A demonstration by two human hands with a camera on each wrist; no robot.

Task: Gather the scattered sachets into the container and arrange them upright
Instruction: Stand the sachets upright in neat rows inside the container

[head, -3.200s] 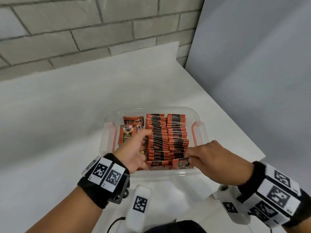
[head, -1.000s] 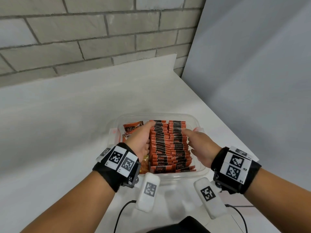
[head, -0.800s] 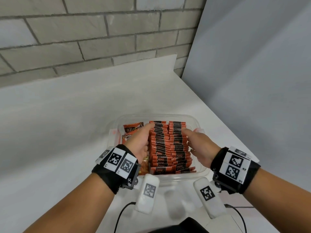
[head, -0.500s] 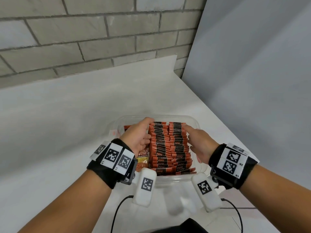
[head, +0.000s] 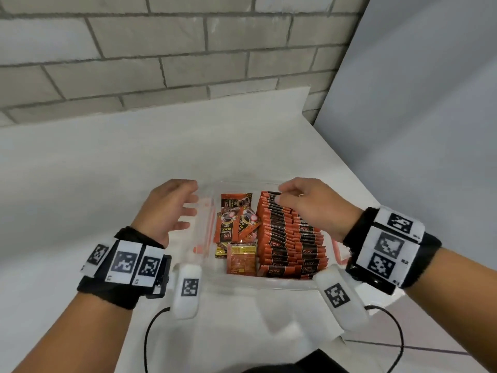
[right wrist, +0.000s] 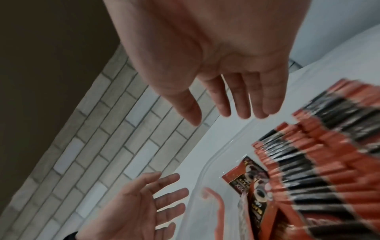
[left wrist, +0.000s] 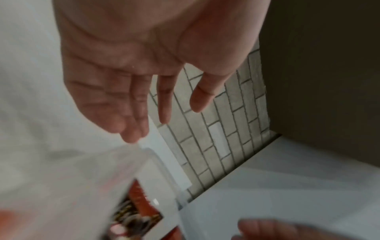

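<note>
Neither hand holds anything. Left hand (head: 169, 208) hangs with fingers (left wrist: 135, 113) spread and straight, just outside the left wall of the container (head: 204, 265), palm toward it; contact with the wall cannot be told. Right hand (head: 309, 205) hovers over the far end of the upright sachets (head: 287, 238), fingers (right wrist: 242, 100) loosely extended, nothing pinched. Upright sachets fill the right side of the clear container in two tight rows, orange-black top edges up, leaning slightly. Left side of the container has loose sachets (head: 236, 219) lying flat or tilted, overlapping, one gold-faced packet nearest the person. Orange clips on the container's left and right sides. Container sits on a white table (head: 80, 170). Brick wall (head: 161, 49) behind, grey panel (head: 430, 103) on the right. Marker wristbands on both wrists, white tagged camera pods and black cables near the container's front edge.
</note>
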